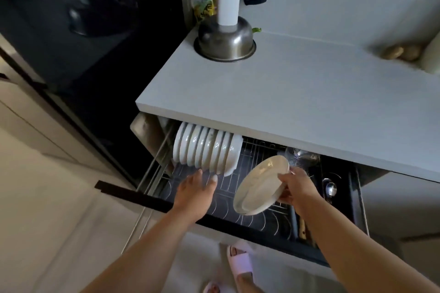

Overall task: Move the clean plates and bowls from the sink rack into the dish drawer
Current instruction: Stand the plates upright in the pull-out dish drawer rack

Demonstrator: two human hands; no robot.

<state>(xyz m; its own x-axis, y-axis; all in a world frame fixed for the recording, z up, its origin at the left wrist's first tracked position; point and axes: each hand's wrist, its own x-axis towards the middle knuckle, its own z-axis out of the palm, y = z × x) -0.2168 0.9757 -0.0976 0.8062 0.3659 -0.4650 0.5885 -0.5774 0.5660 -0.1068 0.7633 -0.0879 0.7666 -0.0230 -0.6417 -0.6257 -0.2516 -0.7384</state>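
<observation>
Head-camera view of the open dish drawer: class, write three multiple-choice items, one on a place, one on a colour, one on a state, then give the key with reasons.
1. Where does the steel mixing bowl sit?
A. upside down on the countertop
B. in the drawer
C. on the floor

2. What colour are the racked plates?
A. blue
B. white
C. black

3. What is the right hand doing?
A. hanging idle
B. pressing the counter
C. gripping a plate by its rim

Key: 1 A, it rests rim-down at the counter's back corner. 2 B, the row standing in the dish drawer is white. 3 C, fingers curl round the tilted plate's edge over the drawer, while the left hand reaches open toward the row.
</observation>
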